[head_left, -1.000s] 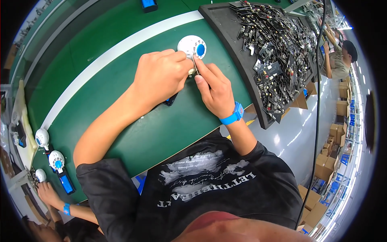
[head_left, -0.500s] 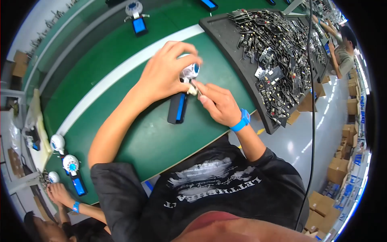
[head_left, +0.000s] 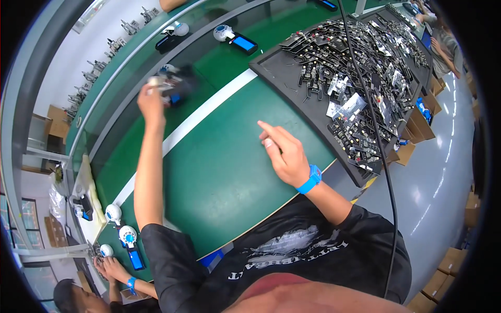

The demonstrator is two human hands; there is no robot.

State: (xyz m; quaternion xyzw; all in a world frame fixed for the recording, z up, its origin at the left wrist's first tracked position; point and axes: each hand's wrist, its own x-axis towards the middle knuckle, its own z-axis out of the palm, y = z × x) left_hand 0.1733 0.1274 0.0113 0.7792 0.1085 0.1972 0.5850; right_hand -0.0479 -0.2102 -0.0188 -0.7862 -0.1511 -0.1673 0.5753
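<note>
My left hand [head_left: 151, 106] reaches to the far left, past the white stripe. Its fingers are closed on a motion-blurred handheld device [head_left: 180, 86] with a dark body and a blue panel. A pale part of it shows at the fingertips; the blur hides the finer shape. My right hand [head_left: 286, 156], with a blue wristband [head_left: 311, 179], hovers over the green table [head_left: 224, 177]. Its index finger is stretched out and the other fingers are partly bent. I see nothing held in it.
A black tray [head_left: 292, 94] heaped with small dark electronic parts [head_left: 360, 68] stands at the right, a black cable [head_left: 373, 115] hanging before it. A white-headed device [head_left: 224, 33] lies on the far strip. Another device [head_left: 128, 237] stands at left, near a co-worker's hands [head_left: 112, 268].
My left hand has carried the device from the table's middle to the far left, across the white stripe. My right hand has come away from the device, and its fingers have loosened. The view has shifted.
</note>
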